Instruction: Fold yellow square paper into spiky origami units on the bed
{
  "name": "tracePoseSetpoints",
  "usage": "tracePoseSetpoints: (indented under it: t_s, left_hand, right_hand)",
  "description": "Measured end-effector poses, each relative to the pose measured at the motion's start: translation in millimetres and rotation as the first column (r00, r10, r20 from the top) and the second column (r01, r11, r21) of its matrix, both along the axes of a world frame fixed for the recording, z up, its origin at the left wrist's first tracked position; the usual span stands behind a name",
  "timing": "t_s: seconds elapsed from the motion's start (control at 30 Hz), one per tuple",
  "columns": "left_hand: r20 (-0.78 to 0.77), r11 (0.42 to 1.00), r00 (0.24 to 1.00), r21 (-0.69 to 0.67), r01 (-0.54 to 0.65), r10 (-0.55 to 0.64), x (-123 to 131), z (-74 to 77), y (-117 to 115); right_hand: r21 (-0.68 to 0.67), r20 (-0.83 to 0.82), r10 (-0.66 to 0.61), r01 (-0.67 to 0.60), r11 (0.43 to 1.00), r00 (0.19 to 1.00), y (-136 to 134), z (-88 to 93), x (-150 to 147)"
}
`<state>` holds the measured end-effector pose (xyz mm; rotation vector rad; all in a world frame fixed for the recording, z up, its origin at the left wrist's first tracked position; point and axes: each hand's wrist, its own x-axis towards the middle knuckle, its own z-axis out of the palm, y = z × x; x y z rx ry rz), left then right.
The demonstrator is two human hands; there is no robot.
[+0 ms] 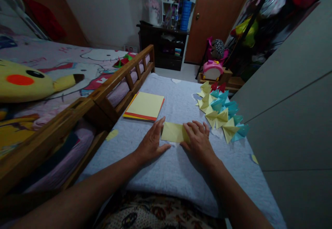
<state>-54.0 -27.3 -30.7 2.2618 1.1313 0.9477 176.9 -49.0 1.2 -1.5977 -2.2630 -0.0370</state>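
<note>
A pale yellow sheet of paper (173,132), folded into a rectangle, lies on the bed sheet before me. My right hand (198,137) grips its right end, fingers over the top and thumb at the near edge. At the left end rests my left hand (153,139), its thumb spread from the fingers and nothing gripped; whether it touches the paper is hard to tell. Beyond my left hand is a stack of square paper (146,105), pale yellow on top with orange edges below. To the right stand several folded yellow paper pieces (217,117) beside blue ones (229,106).
A wooden bed rail (124,73) runs along the left, with a yellow plush toy (28,82) on the bed behind it. Red folded paper pieces (218,87) sit at the far right. A pale cabinet (290,118) borders the right side; a pink toy drum (212,70) stands beyond.
</note>
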Motion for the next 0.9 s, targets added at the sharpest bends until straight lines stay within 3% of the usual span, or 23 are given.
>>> tracePoseSetpoints:
  t_s: [0.17, 0.43, 0.6, 0.7, 0.8, 0.9]
  left_hand:
    - [0.067, 0.997, 0.998, -0.077, -0.013, 0.019, -1.0, 1.8, 0.6]
    - [0.086, 0.995, 0.994, -0.071, 0.074, -0.068, -6.0, 6.4, 4.7]
    - [0.011, 0.985, 0.994, 0.13, 0.111, -0.113, -7.2, 10.1, 8.0]
    - [-0.011, 0.963, 1.0, 0.27, 0.009, -0.006, -6.5, 14.4, 9.1]
    - [-0.006, 0.929, 0.995, 0.359, -0.09, 0.099, -7.1, 20.0, 8.3]
    - [-0.024, 0.91, 0.996, 0.408, -0.071, 0.088, -9.3, 24.4, 5.8]
  right_hand:
    - [0.05, -0.048, 0.035, -0.032, 0.998, 0.998, -5.0, -2.1, -1.5]
    - [0.185, -0.16, 0.035, -0.005, 0.983, 0.987, -3.6, -4.4, -0.8]
    - [0.316, -0.297, 0.123, -0.024, 0.948, 0.947, -1.9, 0.5, 6.7]
    - [0.371, -0.342, 0.192, -0.055, 0.927, 0.92, -4.2, 3.7, 10.5]
    - [0.36, -0.346, 0.174, -0.041, 0.932, 0.922, -7.9, 5.1, 12.1]
    - [0.278, -0.286, 0.098, -0.015, 0.96, 0.953, -8.9, 3.1, 12.5]
